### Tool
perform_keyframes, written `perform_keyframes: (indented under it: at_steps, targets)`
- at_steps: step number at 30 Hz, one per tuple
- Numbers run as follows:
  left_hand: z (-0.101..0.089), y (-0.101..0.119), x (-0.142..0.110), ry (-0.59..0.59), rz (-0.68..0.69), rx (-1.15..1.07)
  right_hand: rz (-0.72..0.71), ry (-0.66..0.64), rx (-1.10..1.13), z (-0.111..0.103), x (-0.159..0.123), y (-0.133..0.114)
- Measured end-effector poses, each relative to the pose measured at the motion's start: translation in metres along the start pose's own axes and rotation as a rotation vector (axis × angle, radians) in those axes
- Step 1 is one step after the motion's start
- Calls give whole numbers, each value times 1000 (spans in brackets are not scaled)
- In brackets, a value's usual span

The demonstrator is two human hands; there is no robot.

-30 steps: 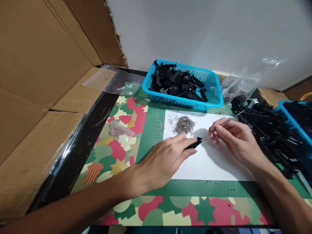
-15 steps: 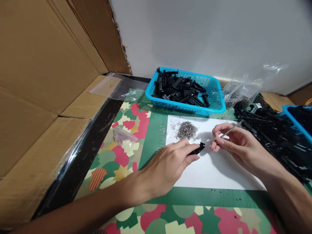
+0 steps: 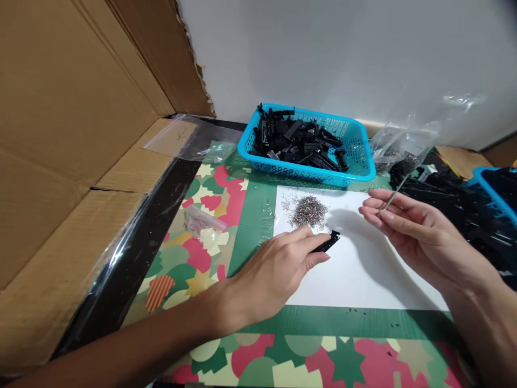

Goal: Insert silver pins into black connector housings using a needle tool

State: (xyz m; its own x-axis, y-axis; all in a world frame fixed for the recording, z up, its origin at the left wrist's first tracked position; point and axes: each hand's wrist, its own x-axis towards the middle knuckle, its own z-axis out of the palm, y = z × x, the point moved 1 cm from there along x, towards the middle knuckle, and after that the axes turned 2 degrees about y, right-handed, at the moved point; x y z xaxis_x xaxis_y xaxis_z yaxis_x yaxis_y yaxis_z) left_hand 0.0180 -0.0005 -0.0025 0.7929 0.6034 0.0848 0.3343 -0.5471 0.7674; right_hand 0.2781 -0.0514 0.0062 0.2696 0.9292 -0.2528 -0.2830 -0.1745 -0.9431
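Observation:
My left hand (image 3: 278, 264) is closed around a small black plastic part (image 3: 329, 242), pressing it on the white sheet (image 3: 355, 280); only the part's far end shows past my fingers. To the right, my right hand (image 3: 416, 231) is raised over the sheet and pinches a thin metal rod (image 3: 395, 194) between thumb and fingers, its tip hidden by them. Beyond my left hand a heap of tiny bent metal pieces (image 3: 309, 211) lies on the sheet.
A blue basket (image 3: 307, 176) of black plastic parts stands behind the sheet. More black parts (image 3: 452, 215) pile up at right, near a clear bag (image 3: 404, 143) and a second blue basket (image 3: 495, 199). Cardboard (image 3: 48, 134) walls the left. A small plastic bag (image 3: 204, 223) lies left.
My right hand has moved right, away from the black part, and the rod has tilted more upright. My left hand still holds the part in nearly the same place.

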Motion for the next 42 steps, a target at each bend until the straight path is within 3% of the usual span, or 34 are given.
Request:
perform_keyframes:
  at_steps: [3,8,12,16,24,29,35,42]
  targets:
    - [0,0,1,7,-1,1,-68,43,19,-3,1,1]
    - [2,-4,0,41,23,11,-30,43,-1,1,1,9]
    - [3,-6,1,49,47,16,-64,-24,-154,6,-3,11]
    - [2,-3,1,43,60,30,-156,13,-342,4,-5,13]
    - [2,-2,2,48,76,34,-149,117,-234,0,3,22]
    - [3,-2,1,56,83,35,-185,51,-292,5,0,22]
    - [5,-2,1,46,76,13,-389,18,-536,15,-8,19]
    - [7,-5,1,63,104,39,-364,6,-598,16,-8,25]
